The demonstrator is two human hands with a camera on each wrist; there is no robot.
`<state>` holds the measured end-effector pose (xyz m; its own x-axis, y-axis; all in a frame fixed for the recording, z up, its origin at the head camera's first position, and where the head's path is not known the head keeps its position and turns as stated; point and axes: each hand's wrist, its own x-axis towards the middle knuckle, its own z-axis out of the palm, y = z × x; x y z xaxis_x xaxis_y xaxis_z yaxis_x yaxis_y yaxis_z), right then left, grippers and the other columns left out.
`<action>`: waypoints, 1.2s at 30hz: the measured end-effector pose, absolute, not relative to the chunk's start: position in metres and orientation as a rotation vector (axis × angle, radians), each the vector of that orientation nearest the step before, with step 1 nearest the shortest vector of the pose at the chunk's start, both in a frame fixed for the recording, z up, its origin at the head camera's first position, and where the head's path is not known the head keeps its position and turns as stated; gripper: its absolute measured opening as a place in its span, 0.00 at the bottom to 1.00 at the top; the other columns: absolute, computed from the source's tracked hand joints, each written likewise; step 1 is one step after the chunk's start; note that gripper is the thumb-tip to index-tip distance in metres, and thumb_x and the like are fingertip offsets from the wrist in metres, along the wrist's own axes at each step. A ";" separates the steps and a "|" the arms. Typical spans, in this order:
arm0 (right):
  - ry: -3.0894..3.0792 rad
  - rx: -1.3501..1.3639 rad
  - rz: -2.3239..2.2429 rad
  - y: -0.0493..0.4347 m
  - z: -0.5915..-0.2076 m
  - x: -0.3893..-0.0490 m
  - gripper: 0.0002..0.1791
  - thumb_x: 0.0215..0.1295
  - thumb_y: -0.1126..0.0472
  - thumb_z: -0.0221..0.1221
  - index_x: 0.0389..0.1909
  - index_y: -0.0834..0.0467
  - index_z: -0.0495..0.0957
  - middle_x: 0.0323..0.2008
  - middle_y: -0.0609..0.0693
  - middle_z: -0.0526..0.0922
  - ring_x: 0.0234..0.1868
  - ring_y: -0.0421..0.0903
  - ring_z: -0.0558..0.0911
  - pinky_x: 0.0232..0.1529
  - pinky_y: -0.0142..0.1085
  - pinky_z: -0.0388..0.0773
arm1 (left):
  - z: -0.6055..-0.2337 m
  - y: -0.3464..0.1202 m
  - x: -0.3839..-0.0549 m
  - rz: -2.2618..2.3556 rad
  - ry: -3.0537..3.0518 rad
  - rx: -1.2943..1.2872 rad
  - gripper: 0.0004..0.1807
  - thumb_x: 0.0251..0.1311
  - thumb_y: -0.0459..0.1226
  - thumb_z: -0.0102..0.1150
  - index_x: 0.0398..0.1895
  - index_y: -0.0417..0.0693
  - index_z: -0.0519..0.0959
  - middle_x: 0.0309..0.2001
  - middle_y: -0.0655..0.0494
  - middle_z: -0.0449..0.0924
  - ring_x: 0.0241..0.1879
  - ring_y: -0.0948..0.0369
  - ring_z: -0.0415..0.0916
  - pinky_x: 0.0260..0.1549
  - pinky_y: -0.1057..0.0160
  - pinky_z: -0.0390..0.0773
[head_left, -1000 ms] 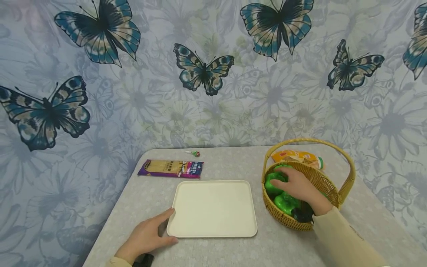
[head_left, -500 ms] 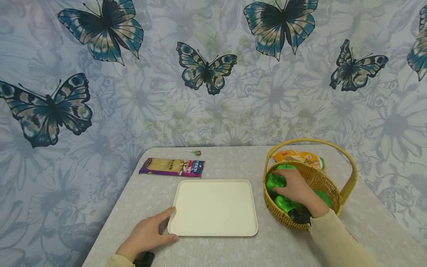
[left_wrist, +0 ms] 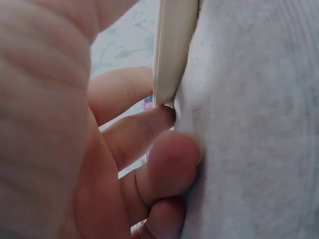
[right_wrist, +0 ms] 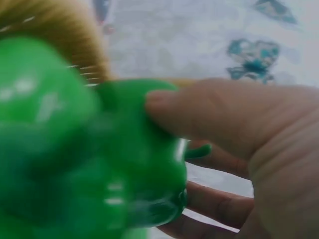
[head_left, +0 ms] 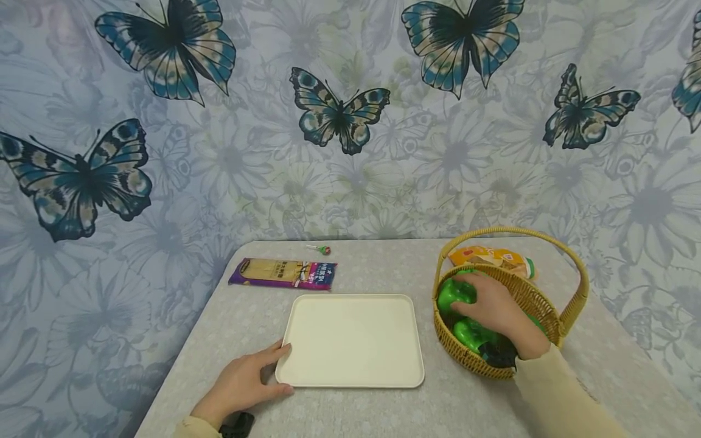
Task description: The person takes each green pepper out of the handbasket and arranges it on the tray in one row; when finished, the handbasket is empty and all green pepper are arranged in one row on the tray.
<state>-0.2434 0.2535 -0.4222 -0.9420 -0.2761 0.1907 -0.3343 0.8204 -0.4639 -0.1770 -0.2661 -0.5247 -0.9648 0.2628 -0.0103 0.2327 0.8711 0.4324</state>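
Observation:
In the head view my left hand (head_left: 243, 380) lies at the left side of a cream rectangular tray (head_left: 350, 340), its thumb by the near corner and its fingers along the left edge. The left wrist view shows those fingertips against the tray's rim (left_wrist: 174, 50). My right hand (head_left: 495, 307) reaches into a yellow woven basket (head_left: 465, 359) and grips a glossy green bell pepper (head_left: 456, 295). Seen from the right wrist, the thumb presses this bell pepper (right_wrist: 149, 149), whose stem points toward the palm. Another green pepper (head_left: 471, 333) lies nearer in the basket.
A tall handle (head_left: 509, 230) arches over the basket. Behind it lies an orange snack bag (head_left: 493, 257). A purple and gold packet (head_left: 282, 274) lies beyond the tray, with a small lollipop (head_left: 323, 250) farther back. A butterfly-patterned wall (head_left: 339, 194) stands behind the table.
My right hand has gone from spread over the peppers to gripping one, with a slight shift to the right lately. The left hand stays at the tray's edge.

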 end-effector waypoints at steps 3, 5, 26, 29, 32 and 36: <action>-2.887 0.485 0.761 0.254 -0.408 -0.236 0.32 0.64 0.53 0.72 0.66 0.62 0.76 0.65 0.67 0.77 0.62 0.69 0.77 0.56 0.63 0.75 | -0.525 -0.266 -0.178 0.673 2.974 0.417 0.52 0.41 0.74 0.71 0.71 0.62 0.77 0.71 0.59 0.74 0.63 0.48 0.79 0.56 0.42 0.78; -2.882 0.491 0.744 0.254 -0.399 -0.232 0.32 0.64 0.53 0.71 0.66 0.62 0.76 0.67 0.67 0.75 0.64 0.70 0.74 0.58 0.64 0.73 | -0.525 -0.267 -0.178 0.676 2.977 0.425 0.52 0.41 0.73 0.71 0.70 0.62 0.77 0.71 0.59 0.74 0.62 0.48 0.80 0.55 0.43 0.79; -2.654 0.810 0.887 0.194 -0.401 -0.210 0.30 0.61 0.54 0.75 0.63 0.54 0.79 0.60 0.50 0.82 0.58 0.53 0.81 0.53 0.52 0.80 | -0.524 -0.268 -0.177 0.686 2.978 0.446 0.51 0.40 0.73 0.72 0.69 0.61 0.78 0.67 0.59 0.78 0.52 0.54 0.85 0.47 0.51 0.83; -2.625 0.853 0.909 0.175 -0.410 -0.215 0.30 0.59 0.55 0.76 0.62 0.56 0.80 0.59 0.50 0.83 0.59 0.53 0.81 0.55 0.51 0.79 | -0.526 -0.269 -0.178 0.701 2.981 0.452 0.51 0.40 0.72 0.72 0.69 0.61 0.78 0.67 0.60 0.78 0.51 0.55 0.85 0.46 0.52 0.83; -2.591 0.890 0.934 0.155 -0.421 -0.223 0.30 0.57 0.57 0.77 0.61 0.57 0.81 0.58 0.50 0.84 0.58 0.53 0.81 0.57 0.51 0.78 | -0.528 -0.271 -0.179 0.704 2.983 0.455 0.50 0.41 0.72 0.73 0.69 0.61 0.78 0.67 0.60 0.78 0.44 0.58 0.85 0.44 0.54 0.83; -2.598 0.927 0.973 0.128 -0.434 -0.236 0.29 0.58 0.57 0.76 0.60 0.59 0.81 0.58 0.51 0.85 0.57 0.52 0.81 0.58 0.51 0.76 | -0.529 -0.271 -0.179 0.729 2.958 0.430 0.49 0.41 0.70 0.74 0.69 0.62 0.78 0.68 0.61 0.77 0.26 0.69 0.71 0.30 0.62 0.78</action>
